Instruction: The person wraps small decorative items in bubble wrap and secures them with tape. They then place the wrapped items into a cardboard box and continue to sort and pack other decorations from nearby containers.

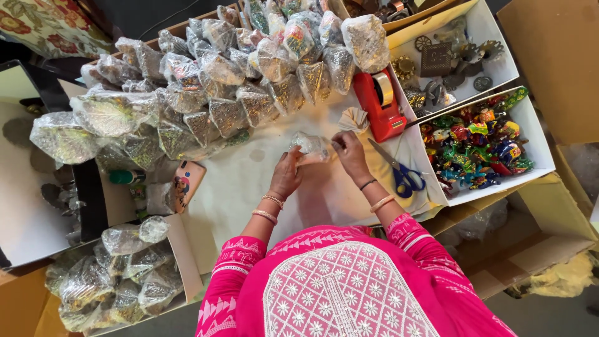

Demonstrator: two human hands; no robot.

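My left hand [286, 173] and my right hand [350, 154] together hold a small bundle wrapped in clear plastic [310, 146] just above the white table top [249, 187]. The left hand grips its near side, the right hand pinches its right end. What is inside the wrap is hard to make out. Both wrists wear bangles, and the sleeves are pink.
A big heap of plastic-wrapped metallic items [206, 81] covers the far left. A red tape dispenser [380, 103] and blue-handled scissors [402, 175] lie to the right. A white box of colourful figurines [480, 140], a box of metal pieces [446, 59], and a box of wrapped bundles [118, 274] surround the table.
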